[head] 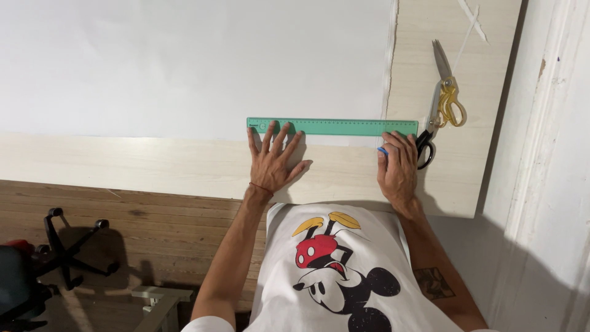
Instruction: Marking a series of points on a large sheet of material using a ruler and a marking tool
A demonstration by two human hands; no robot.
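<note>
A green ruler (335, 126) lies along the near edge of a large white sheet of paper (184, 61) on a pale wooden tabletop (153, 166). My left hand (273, 161) is spread flat, its fingertips pressing on the ruler's left part. My right hand (398, 167) is at the ruler's right end, closed around a small blue pen or pencil (383, 151) whose tip shows by the paper's corner.
Two pairs of scissors lie right of the ruler, one with yellow handles (447, 92) and one with black handles (425, 146). A thin paper strip (473, 18) sits at the far right. A white wall borders the table's right side; an office chair base (70, 246) stands on the wooden floor.
</note>
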